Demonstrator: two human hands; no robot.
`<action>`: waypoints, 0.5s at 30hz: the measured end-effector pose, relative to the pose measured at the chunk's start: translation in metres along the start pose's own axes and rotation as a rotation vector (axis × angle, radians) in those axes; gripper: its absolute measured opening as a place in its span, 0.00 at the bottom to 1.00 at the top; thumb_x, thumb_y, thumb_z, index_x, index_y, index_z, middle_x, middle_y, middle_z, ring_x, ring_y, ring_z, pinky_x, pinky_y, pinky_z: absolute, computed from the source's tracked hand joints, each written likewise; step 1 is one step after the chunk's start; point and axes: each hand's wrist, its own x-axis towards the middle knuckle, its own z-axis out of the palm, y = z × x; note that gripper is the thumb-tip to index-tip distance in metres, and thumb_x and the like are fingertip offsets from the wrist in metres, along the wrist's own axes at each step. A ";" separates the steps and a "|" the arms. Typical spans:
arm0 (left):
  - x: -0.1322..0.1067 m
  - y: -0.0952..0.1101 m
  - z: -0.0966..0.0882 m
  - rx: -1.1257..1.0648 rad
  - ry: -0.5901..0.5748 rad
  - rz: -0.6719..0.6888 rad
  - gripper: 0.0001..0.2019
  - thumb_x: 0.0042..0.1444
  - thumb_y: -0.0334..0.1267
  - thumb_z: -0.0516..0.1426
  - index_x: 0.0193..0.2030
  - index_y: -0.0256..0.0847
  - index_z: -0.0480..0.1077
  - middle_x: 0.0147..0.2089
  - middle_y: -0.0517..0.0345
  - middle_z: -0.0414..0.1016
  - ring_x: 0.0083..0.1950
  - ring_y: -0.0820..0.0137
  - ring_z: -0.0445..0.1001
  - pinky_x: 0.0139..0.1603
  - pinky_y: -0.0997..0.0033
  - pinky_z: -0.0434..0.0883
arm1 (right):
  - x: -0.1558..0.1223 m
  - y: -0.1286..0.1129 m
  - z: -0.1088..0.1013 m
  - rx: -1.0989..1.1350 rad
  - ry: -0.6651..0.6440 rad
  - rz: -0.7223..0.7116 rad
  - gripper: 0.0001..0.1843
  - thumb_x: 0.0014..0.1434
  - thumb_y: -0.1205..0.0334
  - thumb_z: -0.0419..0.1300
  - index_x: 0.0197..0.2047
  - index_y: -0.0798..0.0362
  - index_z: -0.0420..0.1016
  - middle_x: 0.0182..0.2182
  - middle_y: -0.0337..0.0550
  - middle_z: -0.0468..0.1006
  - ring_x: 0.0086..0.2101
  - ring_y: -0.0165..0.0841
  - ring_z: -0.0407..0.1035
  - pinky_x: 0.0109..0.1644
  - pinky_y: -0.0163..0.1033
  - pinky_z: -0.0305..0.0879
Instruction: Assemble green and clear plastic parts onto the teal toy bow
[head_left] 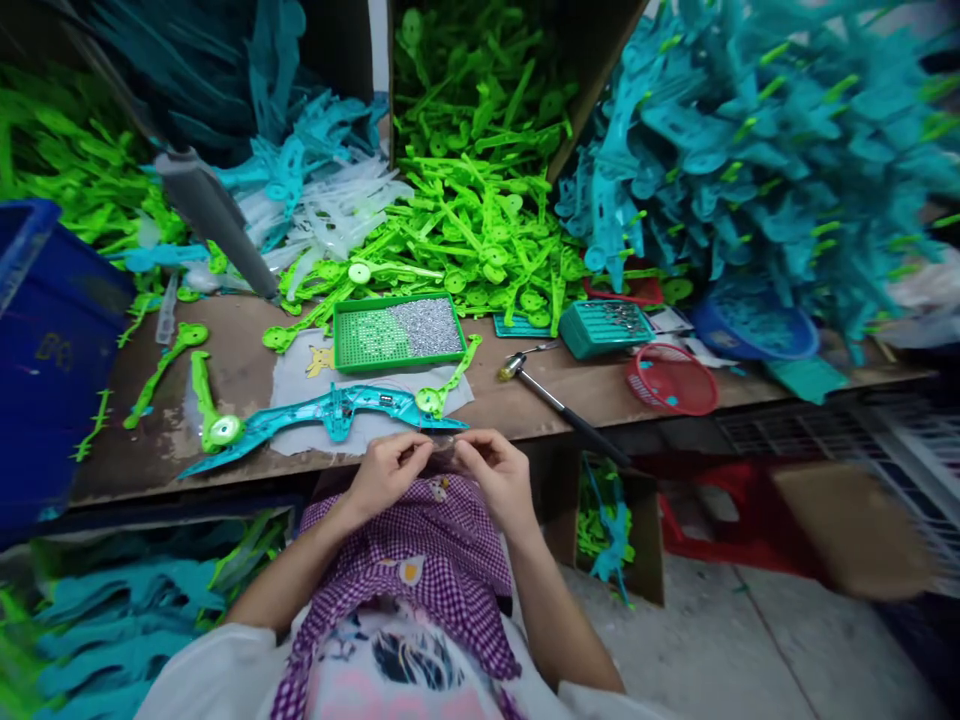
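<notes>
Pinching a small clear part (442, 449) between both hands at the near tabletop (525, 395) edge.

Left hand (386, 470) and right hand (495, 472) meet fingertip to fingertip above a purple checked apron (435, 550), fingers curled and closed on the part; what the part is cannot be told. Just beyond the hands a teal bow (330, 412) lies flat on a grey cloth (300, 375), with a green limb (206, 405) at its left end and another green limb (450, 380) across its right. Behind it sits a green tray (401, 332), half filled with small silver screws (427, 327). A hammer (559, 405) lies to the right, near a red basket (671, 380). Green parts (480, 230) and teal parts (750, 150) are heaped at the back.
</notes>
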 end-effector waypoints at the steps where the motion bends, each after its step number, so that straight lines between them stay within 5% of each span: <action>1: 0.001 0.002 0.000 0.016 -0.024 0.019 0.10 0.63 0.40 0.54 0.38 0.39 0.75 0.32 0.57 0.78 0.31 0.71 0.73 0.34 0.73 0.67 | -0.001 -0.001 -0.002 -0.020 0.009 -0.014 0.12 0.53 0.51 0.66 0.33 0.52 0.78 0.26 0.39 0.78 0.27 0.29 0.71 0.34 0.37 0.72; 6: 0.027 0.006 0.006 0.197 -0.154 0.159 0.11 0.66 0.38 0.50 0.38 0.40 0.72 0.36 0.55 0.76 0.39 0.68 0.73 0.43 0.69 0.69 | 0.018 0.009 -0.020 -0.120 0.080 -0.114 0.18 0.56 0.51 0.63 0.46 0.50 0.77 0.37 0.43 0.81 0.35 0.33 0.75 0.40 0.40 0.73; 9: 0.061 -0.005 0.015 0.371 -0.083 0.186 0.10 0.67 0.36 0.49 0.39 0.39 0.70 0.46 0.49 0.76 0.49 0.63 0.72 0.52 0.62 0.68 | 0.053 0.027 -0.031 -0.364 0.153 -0.251 0.16 0.61 0.52 0.56 0.45 0.52 0.78 0.42 0.48 0.81 0.42 0.37 0.75 0.48 0.45 0.71; 15: 0.089 -0.030 0.040 0.581 -0.079 0.134 0.09 0.67 0.35 0.48 0.42 0.38 0.69 0.45 0.49 0.77 0.48 0.60 0.74 0.51 0.57 0.67 | 0.109 0.054 -0.038 -0.883 -0.061 -0.403 0.21 0.66 0.57 0.48 0.58 0.52 0.72 0.58 0.50 0.74 0.63 0.42 0.60 0.66 0.57 0.50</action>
